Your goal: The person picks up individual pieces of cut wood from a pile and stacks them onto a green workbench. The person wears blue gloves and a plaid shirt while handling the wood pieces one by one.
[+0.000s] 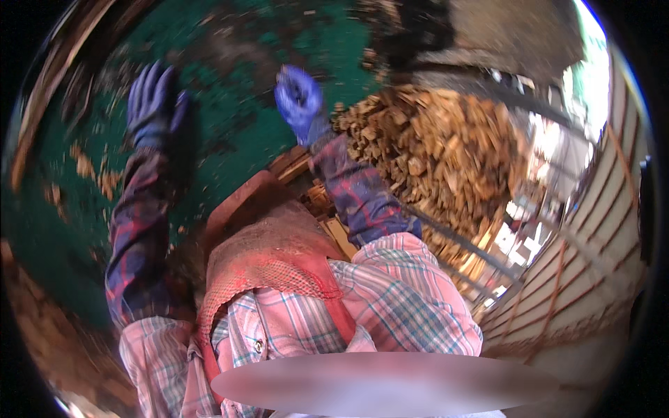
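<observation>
My left hand (152, 104), in a blue-purple glove, reaches over a green surface (230, 146) strewn with dark scraps. Its fingers are stretched out and the thumb stands apart; it holds nothing. To the right, my right hand (300, 101) wears a similar glove and is curled, thumb and fingertips brought together. A small pale-brown bit shows at those fingertips, too blurred to name. Checked sleeves cover both forearms, and a red apron (272, 240) hangs at my front, its edge near the green surface.
A large heap of split wood pieces (446, 146) lies right of my right arm, beside a dark metal bar (502, 97). Brown wood chips (97, 171) lie on the green surface at left. A long wooden edge (49, 90) bounds it. A ribbed pale wall (571, 279) stands far right.
</observation>
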### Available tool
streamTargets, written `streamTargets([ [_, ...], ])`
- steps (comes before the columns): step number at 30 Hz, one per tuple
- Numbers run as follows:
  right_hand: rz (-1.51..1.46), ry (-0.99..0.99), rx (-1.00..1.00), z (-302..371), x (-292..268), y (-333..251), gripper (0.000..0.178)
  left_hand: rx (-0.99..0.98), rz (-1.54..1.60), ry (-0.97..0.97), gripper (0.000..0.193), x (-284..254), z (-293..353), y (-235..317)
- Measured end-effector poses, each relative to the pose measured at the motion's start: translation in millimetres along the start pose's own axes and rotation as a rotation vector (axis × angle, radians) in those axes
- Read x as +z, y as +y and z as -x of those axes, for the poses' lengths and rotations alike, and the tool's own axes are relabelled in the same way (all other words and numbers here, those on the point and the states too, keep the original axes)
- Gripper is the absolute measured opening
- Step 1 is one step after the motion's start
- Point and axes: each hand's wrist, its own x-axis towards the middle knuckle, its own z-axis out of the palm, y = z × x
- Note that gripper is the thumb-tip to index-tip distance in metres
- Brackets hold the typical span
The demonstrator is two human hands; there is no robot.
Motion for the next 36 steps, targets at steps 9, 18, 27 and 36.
streamTargets([
  [9,0.008,0.618,-0.144,98.6,-240.9,-180.2,0.038,0.099,-0.141,-0.013,0.045,-66.2,-19.9,78.5],
  [18,1.791,0.944,-0.234,128.7,-392.9,-346.4,0.082,0.154,-0.22,-0.01,0.051,-101.8,9.6,68.5],
  [27,2.052,0.74,-0.129,96.0,-462.5,-329.1,0.055,0.0,-0.279,-0.118,0.046,-97.4,3.3,68.2],
  [36,2.114,0.638,-0.243,139.1,-471.2,-351.8,0.039,0.102,1.211,-0.808,0.037,-48.2,-104.5,399.8],
])
